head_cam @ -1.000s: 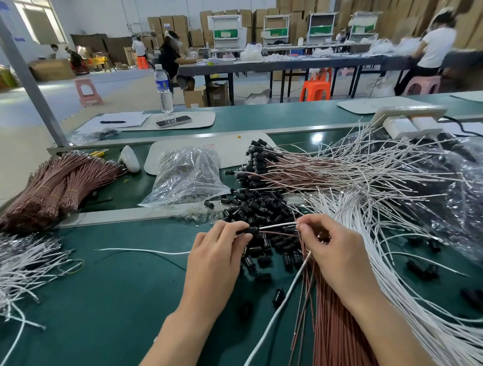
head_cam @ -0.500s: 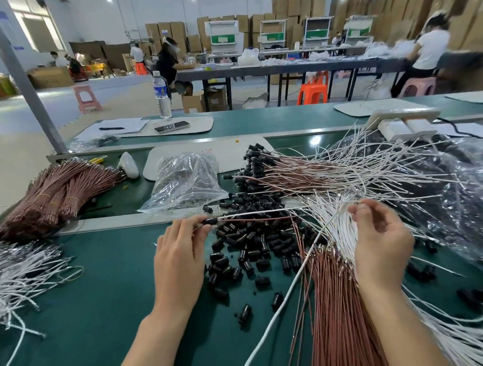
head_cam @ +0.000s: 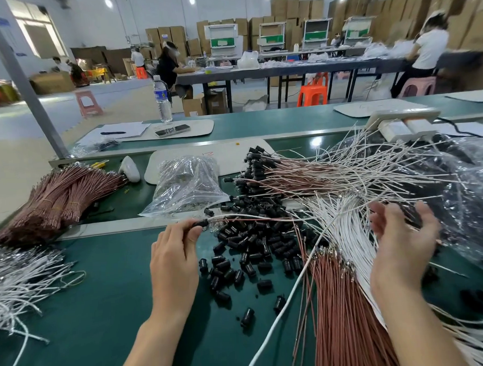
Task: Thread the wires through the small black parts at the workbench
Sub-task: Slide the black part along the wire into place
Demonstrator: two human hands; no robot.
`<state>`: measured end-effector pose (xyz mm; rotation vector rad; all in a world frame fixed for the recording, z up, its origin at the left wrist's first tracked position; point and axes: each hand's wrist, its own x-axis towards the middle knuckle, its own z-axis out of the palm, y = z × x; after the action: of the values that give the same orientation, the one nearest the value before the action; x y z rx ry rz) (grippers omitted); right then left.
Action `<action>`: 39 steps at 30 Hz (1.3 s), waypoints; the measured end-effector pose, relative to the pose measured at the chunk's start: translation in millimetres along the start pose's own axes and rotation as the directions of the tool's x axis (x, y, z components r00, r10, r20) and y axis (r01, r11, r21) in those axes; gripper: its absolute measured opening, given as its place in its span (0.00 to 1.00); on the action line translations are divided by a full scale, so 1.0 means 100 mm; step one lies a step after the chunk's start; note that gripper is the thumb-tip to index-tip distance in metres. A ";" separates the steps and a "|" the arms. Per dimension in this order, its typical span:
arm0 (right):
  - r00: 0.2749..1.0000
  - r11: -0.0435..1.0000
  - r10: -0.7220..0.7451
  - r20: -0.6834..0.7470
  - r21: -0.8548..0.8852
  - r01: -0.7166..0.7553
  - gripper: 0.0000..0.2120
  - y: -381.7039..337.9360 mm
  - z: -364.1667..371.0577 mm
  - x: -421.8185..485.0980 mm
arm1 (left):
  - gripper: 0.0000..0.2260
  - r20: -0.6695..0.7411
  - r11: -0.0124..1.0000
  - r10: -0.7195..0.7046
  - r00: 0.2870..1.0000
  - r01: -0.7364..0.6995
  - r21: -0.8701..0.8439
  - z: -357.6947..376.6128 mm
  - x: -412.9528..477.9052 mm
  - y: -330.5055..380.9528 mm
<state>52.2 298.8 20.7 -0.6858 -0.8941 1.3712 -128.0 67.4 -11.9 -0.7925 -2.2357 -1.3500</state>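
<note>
- Right hand (head_cam: pixel 401 243), fingers spread and empty, hovers lower right over the white wires (head_cam: pixel 346 234).
- Left hand (head_cam: pixel 174 261) pinches a black part (head_cam: pixel 200 223) at centre; its threaded wires (head_cam: pixel 263 218) run rightward toward the right hand.
- Finished pieces (head_cam: pixel 261 168) lie just beyond, upper centre.

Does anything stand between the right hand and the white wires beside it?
Nothing visible does. The right hand is open, close over the white wires, and no other thing lies between them. The left hand pinches a black part well off to the side.
</note>
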 end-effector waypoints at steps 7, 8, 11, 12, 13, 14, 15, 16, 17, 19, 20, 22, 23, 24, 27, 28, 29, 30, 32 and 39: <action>0.672 0.633 -0.635 0.382 -0.243 0.736 0.14 0.05 0.16 -0.40 | 0.04 0.032 0.954 -0.106 0.994 0.110 -0.278 0.11 -0.06 0.22; 0.637 0.650 -0.566 0.524 -0.191 0.735 0.10 0.06 0.18 -0.48 | 0.04 0.042 0.944 -0.111 0.993 0.118 -0.309 0.14 -0.08 0.26; 0.533 0.852 0.078 0.843 -0.333 0.403 0.07 0.11 0.23 -0.74 | 0.03 0.085 0.948 -0.040 0.996 0.064 -0.311 0.23 -0.16 0.35; 0.478 0.873 0.260 0.839 -0.416 0.254 0.09 0.15 0.24 -0.80 | 0.03 0.109 0.957 0.006 0.994 0.026 -0.290 0.26 -0.19 0.37; 0.451 0.888 0.358 0.818 -0.448 0.107 0.12 0.19 0.25 -0.82 | 0.04 0.142 0.965 0.055 0.988 -0.016 -0.262 0.28 -0.23 0.37; 0.457 0.900 0.396 0.797 -0.436 -0.020 0.16 0.24 0.26 -0.81 | 0.04 0.177 0.971 0.103 0.979 -0.061 -0.230 0.30 -0.25 0.38; 0.483 0.908 0.405 0.776 -0.403 -0.115 0.17 0.26 0.26 -0.78 | 0.05 0.211 0.975 0.148 0.966 -0.106 -0.196 0.32 -0.28 0.38; 0.519 0.914 0.401 0.755 -0.368 -0.170 0.15 0.27 0.27 -0.75 | 0.05 0.235 0.975 0.185 0.954 -0.148 -0.164 0.34 -0.30 0.39; 0.549 0.917 0.398 0.736 -0.342 -0.205 0.12 0.27 0.28 -0.73 | 0.06 0.247 0.974 0.211 0.946 -0.182 -0.136 0.35 -0.31 0.39; 0.570 0.910 0.414 0.710 -0.313 -0.272 0.09 0.30 0.28 -0.72 | 0.07 0.258 0.975 0.216 0.942 -0.194 -0.107 0.36 -0.31 0.40; 0.575 0.902 0.429 0.697 -0.299 -0.311 0.09 0.30 0.29 -0.73 | 0.07 0.269 0.979 0.197 0.943 -0.174 -0.107 0.35 -0.30 0.41; 0.593 0.880 0.463 0.659 -0.261 -0.397 0.09 0.32 0.30 -0.71 | 0.11 0.309 0.986 0.151 0.939 -0.121 -0.114 0.32 -0.30 0.42; 0.607 0.867 0.479 0.634 -0.233 -0.441 0.09 0.33 0.31 -0.69 | 0.12 0.321 0.987 0.143 0.936 -0.109 -0.119 0.31 -0.31 0.42; 0.621 0.853 0.494 0.608 -0.202 -0.481 0.09 0.33 0.31 -0.67 | 0.12 0.328 0.987 0.137 0.935 -0.101 -0.125 0.31 -0.31 0.42; 0.623 0.806 0.539 0.567 -0.132 -0.577 0.09 0.35 0.29 -0.63 | 0.13 0.316 0.985 0.090 0.945 -0.037 -0.168 0.30 -0.31 0.44; 0.614 0.792 0.550 0.566 -0.121 -0.598 0.09 0.35 0.28 -0.62 | 0.13 0.311 0.983 0.077 0.947 -0.020 -0.181 0.30 -0.30 0.43; 0.606 0.782 0.558 0.568 -0.116 -0.612 0.09 0.34 0.28 -0.62 | 0.13 0.308 0.981 0.072 0.949 -0.013 -0.192 0.31 -0.29 0.43; 0.599 0.777 0.562 0.570 -0.115 -0.619 0.10 0.34 0.28 -0.62 | 0.13 0.305 0.980 0.073 0.949 -0.011 -0.200 0.31 -0.29 0.43; 0.590 0.771 0.566 0.576 -0.117 -0.626 0.10 0.32 0.29 -0.63 | 0.11 0.299 0.978 0.077 0.951 -0.014 -0.207 0.31 -0.29 0.43; 0.562 0.738 0.589 0.581 -0.102 -0.668 0.10 0.32 0.28 -0.61 | 0.11 0.311 0.977 0.045 0.949 0.023 -0.212 0.34 -0.30 0.37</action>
<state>12.7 238.9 -0.2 -0.4937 -1.0652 2.3739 -83.2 103.2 -20.6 -1.1676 -2.3387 -1.5718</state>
